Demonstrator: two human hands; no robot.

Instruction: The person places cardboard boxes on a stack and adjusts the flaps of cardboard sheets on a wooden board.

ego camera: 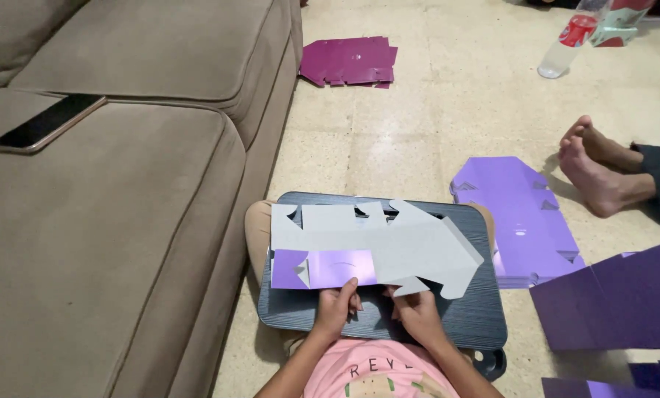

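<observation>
Tiled floor (418, 140) beside a beige sofa (123, 221) carries a dark lap surface (470, 317). On it, left hand (335, 306) and right hand (418, 313) each grip closed on the near edge of a flat grey-and-purple box blank (378, 243); purple blanks (525, 221) lie right of the surface.

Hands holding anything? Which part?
Both: left hand and right hand pinch the near bottom edge of the flat cardboard box blank on the lap tray.

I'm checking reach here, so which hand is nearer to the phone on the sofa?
Left. The left hand grips the card cutout's purple flap, on the side toward the sofa where the phone lies; the right hand sits farther away, beside it.
</observation>
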